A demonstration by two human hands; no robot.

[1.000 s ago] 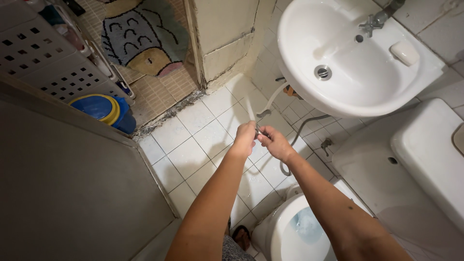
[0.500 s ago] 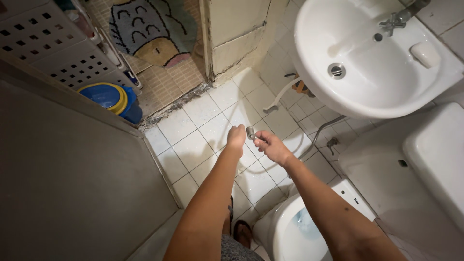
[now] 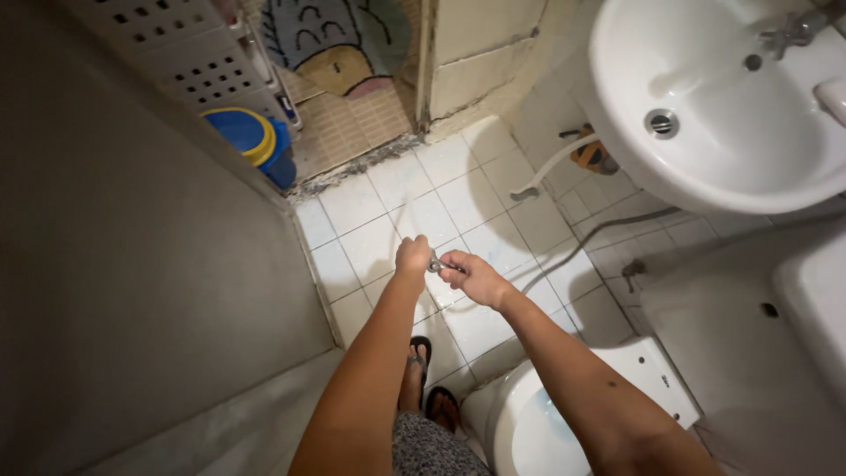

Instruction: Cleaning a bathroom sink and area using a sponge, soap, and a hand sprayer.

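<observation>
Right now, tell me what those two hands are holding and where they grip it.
Both hold a small metal sprayer on a hose. The right hand grips its handle end; the left hand closes on its head end. The exact finger placement cannot be told.

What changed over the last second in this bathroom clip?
Both hands slid left and lower in view: the left hand and right hand keep their grip on the small metal sprayer, now over tiles nearer the door. The sink and blue bucket shifted right and up as the camera turned. The toilet stays below.
</observation>
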